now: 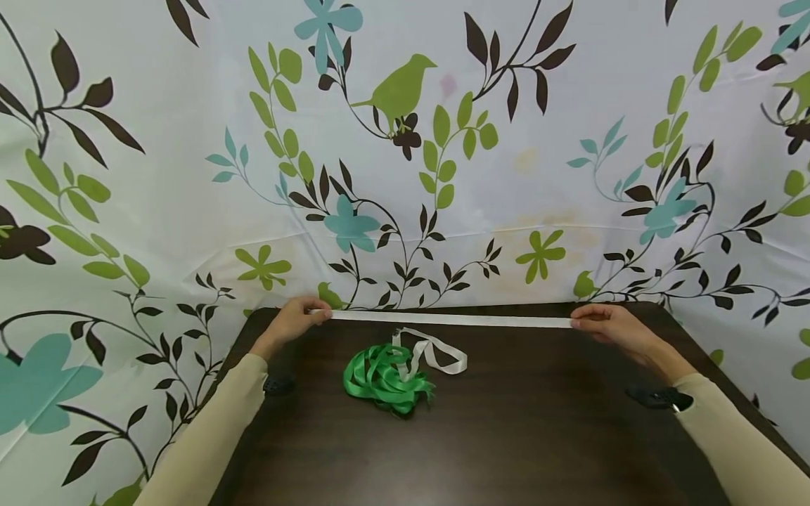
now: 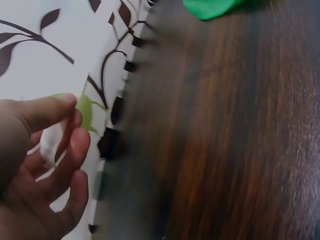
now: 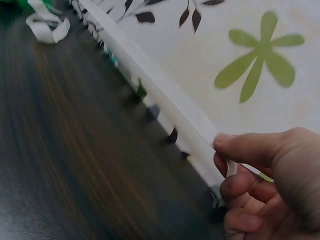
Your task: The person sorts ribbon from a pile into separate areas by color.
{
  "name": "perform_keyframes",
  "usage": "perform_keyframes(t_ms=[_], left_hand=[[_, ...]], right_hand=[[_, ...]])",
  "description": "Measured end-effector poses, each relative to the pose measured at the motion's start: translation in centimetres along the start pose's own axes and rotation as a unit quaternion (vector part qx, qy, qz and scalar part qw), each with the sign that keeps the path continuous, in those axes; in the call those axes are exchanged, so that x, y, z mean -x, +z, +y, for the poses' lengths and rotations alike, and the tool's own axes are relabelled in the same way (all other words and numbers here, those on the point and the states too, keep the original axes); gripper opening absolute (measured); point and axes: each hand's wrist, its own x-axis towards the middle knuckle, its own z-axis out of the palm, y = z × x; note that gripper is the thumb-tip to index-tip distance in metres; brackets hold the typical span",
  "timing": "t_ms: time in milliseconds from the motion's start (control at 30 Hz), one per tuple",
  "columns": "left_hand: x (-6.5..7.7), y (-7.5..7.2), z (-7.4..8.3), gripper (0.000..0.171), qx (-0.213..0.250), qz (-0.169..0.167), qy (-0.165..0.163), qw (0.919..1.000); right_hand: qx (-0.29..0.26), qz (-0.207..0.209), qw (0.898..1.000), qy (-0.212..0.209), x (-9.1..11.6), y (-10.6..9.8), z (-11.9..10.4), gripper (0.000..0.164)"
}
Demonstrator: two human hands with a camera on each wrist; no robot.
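A flat white ribbon (image 1: 449, 320) stretches straight between the two hands near the far side of the table. My left hand (image 1: 296, 320) pinches its left end between thumb and fingers; a short bit of ribbon shows behind the fingers in the left wrist view. The right end is pinched by my right hand (image 1: 616, 330), and the right wrist view shows the ribbon (image 3: 155, 85) running taut away from the thumb (image 3: 245, 147). On the table, nearer than the stretched ribbon, lies a loose heap of green ribbon (image 1: 382, 379) with a looped white ribbon (image 1: 446, 358) beside and partly over it.
The dark wooden table (image 1: 506, 436) ends just behind the hands. A white cloth (image 1: 493, 176) printed with leaves, flowers and birds hangs behind and along both sides. Each wrist carries a dark band, such as the right one (image 1: 658, 398).
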Motion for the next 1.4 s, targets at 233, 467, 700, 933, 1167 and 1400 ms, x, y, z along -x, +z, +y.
perform_keyframes(t_ms=[233, 467, 700, 933, 1167, 1400], left_hand=[[-1.1, 1.9, -1.0, 0.017, -0.033, 0.036, -0.022, 0.9986], [-1.7, 3.1, -1.3, 0.024, -0.089, 0.072, -0.043, 0.9924], [-1.8, 2.9, -0.9, 0.024, -0.106, 0.062, -0.073, 0.9897], [-1.5, 2.9, -0.7, 0.029, -0.129, 0.06, -0.1, 0.9847], [0.2, 1.2, 1.8, 0.035, -0.165, 0.051, -0.109, 0.979], [2.4, -0.8, 5.5, 0.046, -0.146, 0.09, -0.059, 0.9835]], right_hand=[[0.015, 0.05, 0.998, -0.018, -2.9, 0.5, 1.7, 0.048], [0.07, 0.113, 0.991, -0.034, -4.8, 1.7, 2.5, 0.035], [0.095, 0.135, 0.986, -0.038, -5.2, 2.1, 2.9, 0.025], [0.11, 0.149, 0.982, -0.038, -4.9, 2.4, 2.8, 0.026], [0.122, 0.158, 0.979, -0.046, -2.3, 1.3, 1.5, 0.04], [0.147, 0.132, 0.977, -0.074, 0.5, 0.6, -1.8, 0.057]])
